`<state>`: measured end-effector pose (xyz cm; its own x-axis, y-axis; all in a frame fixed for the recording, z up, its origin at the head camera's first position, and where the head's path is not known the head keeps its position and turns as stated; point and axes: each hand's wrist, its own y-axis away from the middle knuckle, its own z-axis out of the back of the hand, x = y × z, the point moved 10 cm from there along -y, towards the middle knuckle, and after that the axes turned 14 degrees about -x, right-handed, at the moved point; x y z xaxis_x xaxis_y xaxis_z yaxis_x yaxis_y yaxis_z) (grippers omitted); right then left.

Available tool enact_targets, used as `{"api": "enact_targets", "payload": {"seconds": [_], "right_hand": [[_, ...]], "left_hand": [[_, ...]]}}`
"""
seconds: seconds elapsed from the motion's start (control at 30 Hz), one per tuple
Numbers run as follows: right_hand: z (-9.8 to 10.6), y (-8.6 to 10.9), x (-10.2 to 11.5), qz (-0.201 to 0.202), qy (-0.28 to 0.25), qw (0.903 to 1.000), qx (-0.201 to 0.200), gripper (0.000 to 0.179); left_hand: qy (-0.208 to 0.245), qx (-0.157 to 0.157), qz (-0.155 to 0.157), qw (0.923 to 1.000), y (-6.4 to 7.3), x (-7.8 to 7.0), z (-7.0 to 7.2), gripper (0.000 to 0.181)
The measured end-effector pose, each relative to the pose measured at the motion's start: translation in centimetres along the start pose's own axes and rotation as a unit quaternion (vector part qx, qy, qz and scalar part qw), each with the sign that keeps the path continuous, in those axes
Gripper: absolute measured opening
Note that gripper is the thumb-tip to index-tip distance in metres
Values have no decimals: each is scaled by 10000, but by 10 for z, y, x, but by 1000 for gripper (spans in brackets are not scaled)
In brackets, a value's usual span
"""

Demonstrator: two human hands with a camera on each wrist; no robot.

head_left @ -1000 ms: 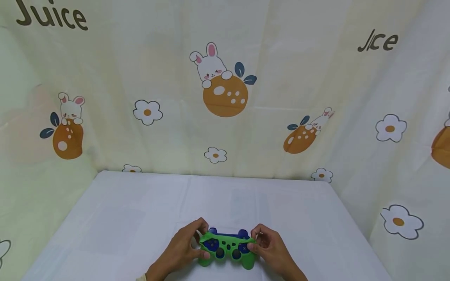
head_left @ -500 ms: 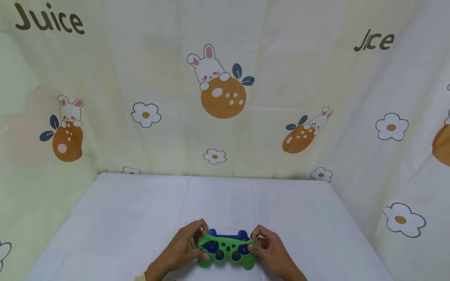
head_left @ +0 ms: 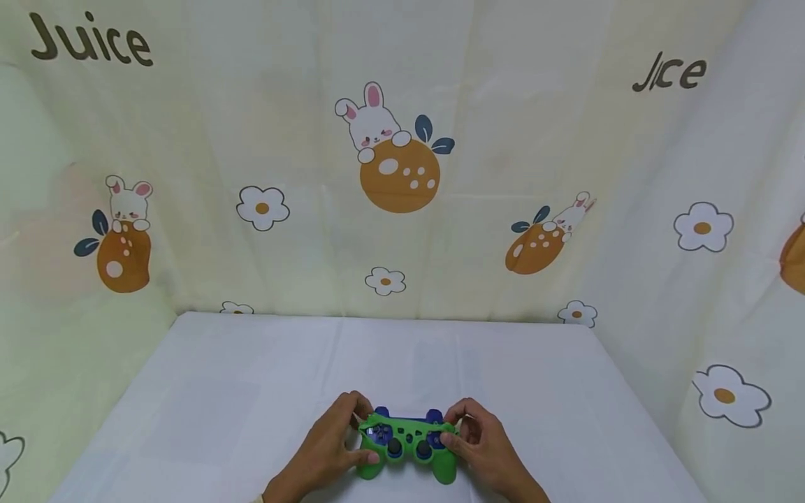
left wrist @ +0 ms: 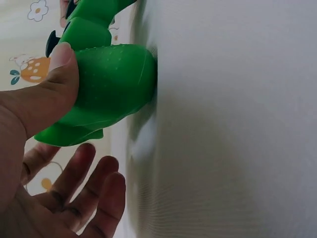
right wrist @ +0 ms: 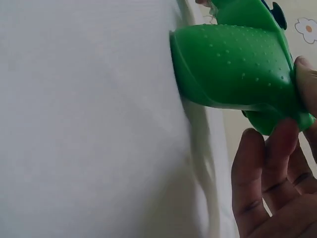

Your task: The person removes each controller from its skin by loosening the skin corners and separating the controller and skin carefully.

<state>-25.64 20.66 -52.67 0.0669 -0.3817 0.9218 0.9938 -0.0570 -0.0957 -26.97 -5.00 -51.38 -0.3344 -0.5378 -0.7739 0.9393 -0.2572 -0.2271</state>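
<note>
A blue game controller (head_left: 381,434) in a green rubbery cover (head_left: 410,425) is at the near middle of the table, its two dark thumbsticks towards me. The cover's edges look uneven around the buttons. My left hand (head_left: 328,441) pinches the controller's left end, thumb on the front and index finger at the top corner. At the other end my right hand (head_left: 489,447) pinches the cover's top right corner. In the left wrist view, the cover's dotted handle (left wrist: 111,79) meets the tabletop. The other dotted handle (right wrist: 228,67) shows in the right wrist view, also against the table.
A white cloth covers the table (head_left: 251,377), which reaches back to a cream curtain (head_left: 302,140) printed with rabbits, oranges and flowers. Curtain also hangs along the left and right sides.
Both hands keep their hold, with only small finger shifts. The controller has tilted very slightly, and the curtain prints sit a little lower at the left of the head view.
</note>
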Motion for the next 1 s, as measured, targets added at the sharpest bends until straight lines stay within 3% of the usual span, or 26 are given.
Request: {"api": "enact_targets", "payload": {"seconds": [0.23,0.5,0.7,1.0], "right_hand": [[-5,0,15,559,284,9972,419,23],[-6,0,20,644,461,9954,546,18],[-6,0,21,681,517,9947,574,15],[-5,2,21,641,440,9953,569,13]], "left_hand": [[389,170,-134,9990,0,-8,-4,72],[432,237,-42,9988,2,-15,-8,62],[283,223,-48,9993,-1,-21,-10,61],[-233,475,-283,9982,-5,-36,-11,66]]}}
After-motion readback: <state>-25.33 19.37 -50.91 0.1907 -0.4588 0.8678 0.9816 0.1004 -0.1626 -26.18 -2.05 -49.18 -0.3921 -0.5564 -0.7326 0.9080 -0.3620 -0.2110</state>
